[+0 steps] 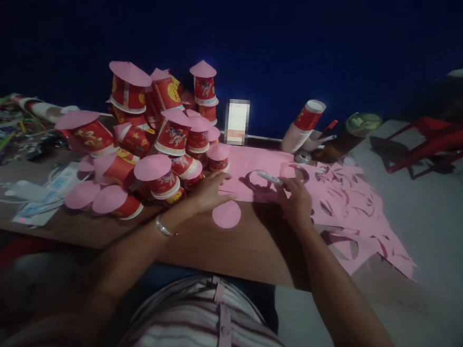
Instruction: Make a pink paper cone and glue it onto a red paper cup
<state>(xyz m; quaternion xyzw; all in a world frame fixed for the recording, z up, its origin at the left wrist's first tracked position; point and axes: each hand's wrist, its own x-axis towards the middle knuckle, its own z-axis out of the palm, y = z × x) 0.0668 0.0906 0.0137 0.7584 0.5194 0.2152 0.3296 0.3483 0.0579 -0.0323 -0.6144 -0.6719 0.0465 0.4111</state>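
Note:
My left hand (211, 191) is open over the near left edge of the pink paper (252, 161), thumb and fingers apart, beside the stacked cups. Just below its thumb, a pink paper disc (227, 215) lies on the brown table. My right hand (296, 202) has its fingers closed on a ring with a white printed band (269, 177), which looks like a roll of tape, above the pink paper. To the left stand and lie several red paper cups (172, 137) with pink cone-shaped paper tops (152, 167), piled close to my left hand.
Cut pink paper scraps (352, 203) spread over the table's right end. A tilted stack of cups (309, 118), pens and a dark jar (355, 132) stand behind. A power strip (48, 192) with a white cable lies left. A red stool (428, 137) stands on the floor.

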